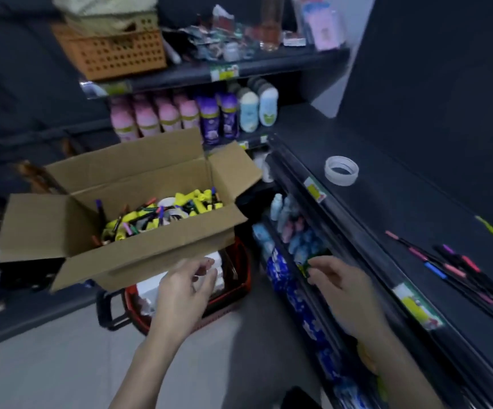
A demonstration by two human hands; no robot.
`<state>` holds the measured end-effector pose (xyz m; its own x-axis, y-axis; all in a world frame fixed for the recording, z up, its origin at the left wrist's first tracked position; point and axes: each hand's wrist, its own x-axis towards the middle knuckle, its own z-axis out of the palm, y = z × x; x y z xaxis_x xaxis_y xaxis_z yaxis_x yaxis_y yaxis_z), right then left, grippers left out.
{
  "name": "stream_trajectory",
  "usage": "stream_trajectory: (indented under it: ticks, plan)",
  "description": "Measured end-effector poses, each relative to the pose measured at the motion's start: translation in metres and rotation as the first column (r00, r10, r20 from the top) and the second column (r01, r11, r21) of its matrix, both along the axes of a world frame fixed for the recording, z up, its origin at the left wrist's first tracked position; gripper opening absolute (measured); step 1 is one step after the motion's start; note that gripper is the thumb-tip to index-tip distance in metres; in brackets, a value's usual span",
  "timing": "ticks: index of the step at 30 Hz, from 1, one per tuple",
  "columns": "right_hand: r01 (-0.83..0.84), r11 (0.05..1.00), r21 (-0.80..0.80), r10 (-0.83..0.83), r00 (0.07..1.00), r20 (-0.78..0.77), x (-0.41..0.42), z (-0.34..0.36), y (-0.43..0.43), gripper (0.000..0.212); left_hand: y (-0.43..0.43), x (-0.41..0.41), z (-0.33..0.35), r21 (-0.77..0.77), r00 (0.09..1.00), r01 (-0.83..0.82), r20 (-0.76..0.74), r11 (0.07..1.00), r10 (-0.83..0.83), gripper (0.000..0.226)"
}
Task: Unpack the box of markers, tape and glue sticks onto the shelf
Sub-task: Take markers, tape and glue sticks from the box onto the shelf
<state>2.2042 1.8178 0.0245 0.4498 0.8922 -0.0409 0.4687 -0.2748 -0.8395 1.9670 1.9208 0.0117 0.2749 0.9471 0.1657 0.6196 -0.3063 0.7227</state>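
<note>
Cardboard box (139,249) stood open, all four flaps folded outward, resting on top of a red basket (241,278) on the floor to the left of the aisle. Contents: a loose jumble of markers (147,208) with assorted cap colours, several yellow pieces (192,199) (too blurred to tell what they were), and at least one white tape roll (170,212) lying among them. Left hand (184,290) hovered just below the near flap of the box, palm turned inward, fingers loosely curled and spread, holding nothing. Right hand (342,287) was extended toward the front edge of the lower shelving on the right, fingers bent; a small green item (313,261) showed at its fingertips, but motion blur prevented telling whether it was gripped or merely behind the fingers. Dark shelf (402,178) on the right carried a clear tape roll (341,170) lying flat toward its far end, and, well apart from it at the near end, a loose cluster of pens (458,273) with pink, purple and blue caps, laid roughly parallel. One yellow-green pen (489,228) lay apart near the back wall. Beyond the box, pink bottles (150,116), purple bottles (218,116) and pale bottles (257,107) stood in rows; an orange perforated basket (112,51) sat on the tier above them.
</note>
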Motion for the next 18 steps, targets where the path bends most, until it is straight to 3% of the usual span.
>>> stream_trajectory:
  ticks: [4,11,15,18]
  plan:
    - [-0.077,0.997,0.011,0.078,0.996,-0.043,-0.013,0.001,0.047,0.018,0.026,-0.018,0.001,-0.009,0.996,-0.094,0.009,0.996,0.094,0.012]
    - [-0.257,0.966,0.021,0.257,0.966,0.02,-0.02,-0.003,0.15,0.017,0.09,-0.037,-0.008,-0.026,0.959,-0.283,-0.034,0.959,0.283,0.017]
    - [-0.342,0.94,0.0,0.34,0.934,0.114,-0.021,-0.006,0.213,0.016,0.133,-0.038,-0.006,-0.014,0.95,-0.307,-0.059,0.952,0.305,0.016]
    - [-0.389,0.921,-0.012,0.388,0.916,0.096,-0.021,-0.01,0.253,0.017,0.16,-0.04,-0.007,-0.003,0.935,-0.344,-0.09,0.939,0.342,0.015]
